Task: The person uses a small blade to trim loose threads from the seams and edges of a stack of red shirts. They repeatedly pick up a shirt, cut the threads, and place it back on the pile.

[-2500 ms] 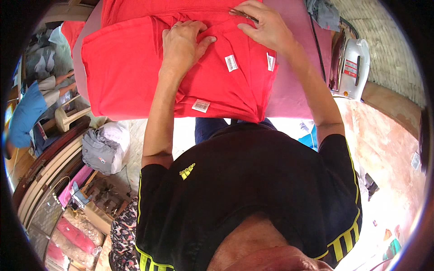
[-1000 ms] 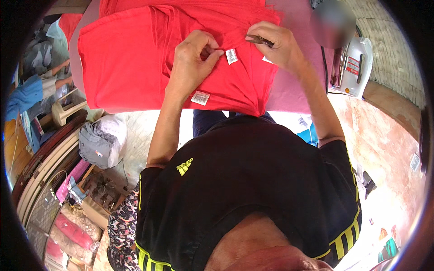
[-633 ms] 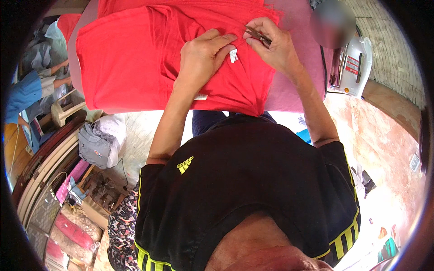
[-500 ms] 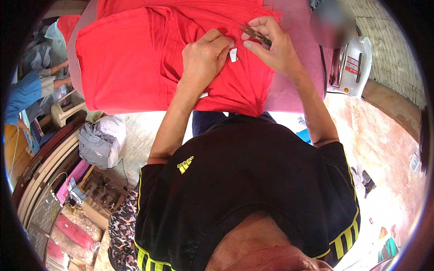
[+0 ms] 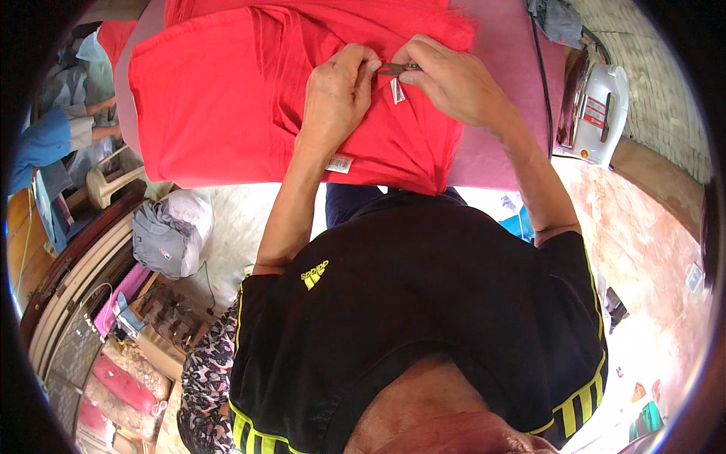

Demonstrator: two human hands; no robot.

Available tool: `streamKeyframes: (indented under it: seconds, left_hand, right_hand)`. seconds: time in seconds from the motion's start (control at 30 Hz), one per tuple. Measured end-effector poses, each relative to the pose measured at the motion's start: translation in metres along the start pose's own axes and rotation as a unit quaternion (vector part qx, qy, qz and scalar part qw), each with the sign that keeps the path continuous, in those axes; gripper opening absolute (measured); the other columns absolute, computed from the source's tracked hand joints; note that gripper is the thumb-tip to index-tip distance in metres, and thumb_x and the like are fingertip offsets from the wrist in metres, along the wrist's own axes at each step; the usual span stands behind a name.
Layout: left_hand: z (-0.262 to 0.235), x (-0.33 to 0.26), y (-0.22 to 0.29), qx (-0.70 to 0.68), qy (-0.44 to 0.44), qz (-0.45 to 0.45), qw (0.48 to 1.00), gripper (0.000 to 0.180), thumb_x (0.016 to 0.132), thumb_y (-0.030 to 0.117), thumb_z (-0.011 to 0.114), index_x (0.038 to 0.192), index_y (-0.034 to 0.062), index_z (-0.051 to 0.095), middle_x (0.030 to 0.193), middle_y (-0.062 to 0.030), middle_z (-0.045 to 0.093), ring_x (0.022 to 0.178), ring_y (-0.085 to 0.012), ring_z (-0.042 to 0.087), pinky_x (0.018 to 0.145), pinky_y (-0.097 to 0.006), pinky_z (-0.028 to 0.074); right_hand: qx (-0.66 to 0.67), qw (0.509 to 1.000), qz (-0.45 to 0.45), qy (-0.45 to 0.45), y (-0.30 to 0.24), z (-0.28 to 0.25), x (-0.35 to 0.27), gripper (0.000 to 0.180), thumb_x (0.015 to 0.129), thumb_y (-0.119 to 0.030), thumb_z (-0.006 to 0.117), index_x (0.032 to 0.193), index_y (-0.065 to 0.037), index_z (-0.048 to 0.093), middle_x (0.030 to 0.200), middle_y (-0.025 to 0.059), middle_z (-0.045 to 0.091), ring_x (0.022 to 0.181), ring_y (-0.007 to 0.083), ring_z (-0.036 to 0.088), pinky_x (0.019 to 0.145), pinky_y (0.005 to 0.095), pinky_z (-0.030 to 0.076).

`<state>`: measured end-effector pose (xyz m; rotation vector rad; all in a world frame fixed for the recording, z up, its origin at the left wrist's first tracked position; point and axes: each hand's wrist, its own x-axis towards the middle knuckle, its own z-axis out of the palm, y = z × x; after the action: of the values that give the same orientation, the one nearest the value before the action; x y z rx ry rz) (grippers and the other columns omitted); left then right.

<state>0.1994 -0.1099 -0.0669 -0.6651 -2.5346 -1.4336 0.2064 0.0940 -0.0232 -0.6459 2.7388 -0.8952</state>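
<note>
A large piece of red cloth (image 5: 204, 98) lies in folds in front of me. My left hand (image 5: 333, 94) is closed in a pinch on the cloth, thumb against the fingers; the exact bit between the tips is hardly visible. My right hand (image 5: 461, 85) is closed around small dark metal thread snips (image 5: 391, 69). Their blades point left and reach the fingertips of my left hand. Just below the snips, a small white label (image 5: 398, 91) sticks up from the cloth. Another white label (image 5: 339, 163) lies by my left forearm.
The cloth rests on a pink-covered table (image 5: 503, 163). To the right stand a white iron (image 5: 605, 113), a black cord (image 5: 541, 76) and some grey cloth (image 5: 556, 19). A grey bag (image 5: 162, 238) is at the left, and another person in a blue top (image 5: 45, 147) is farther left.
My right hand has turned and moved left and down, bringing the snips' blades to my left fingertips. The label by my left forearm shows more fully.
</note>
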Motion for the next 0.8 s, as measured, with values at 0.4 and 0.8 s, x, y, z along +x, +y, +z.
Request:
streamKeyframes:
  seconds: [0.4,0.8]
  left_hand:
    - [-0.012,-0.009,-0.005,-0.130,0.005,-0.068,0.989,0.002,0.096,0.001,0.060,0.097,0.0000,0.061,0.081,-0.0083,0.063,0.075,-0.0175,0.065,0.067,-0.029,0.051]
    - [-0.219,-0.121,0.042,0.365,-0.170,-0.327,0.855,0.010,0.085,0.008,0.075,0.088,-0.0004,0.070,0.083,-0.0140,0.070,0.072,-0.0288,0.067,0.064,-0.039,0.050]
  right_hand:
    - [0.053,0.997,-0.042,-0.024,0.010,0.000,0.000,0.021,0.095,-0.015,0.061,0.114,-0.005,0.057,0.101,0.0084,0.062,0.091,0.0269,0.065,0.075,0.0402,0.049]
    - [0.214,0.966,-0.101,0.101,0.032,0.015,0.001,0.030,0.082,-0.004,0.073,0.110,-0.005,0.066,0.104,0.0074,0.068,0.093,0.0196,0.069,0.084,0.0295,0.056]
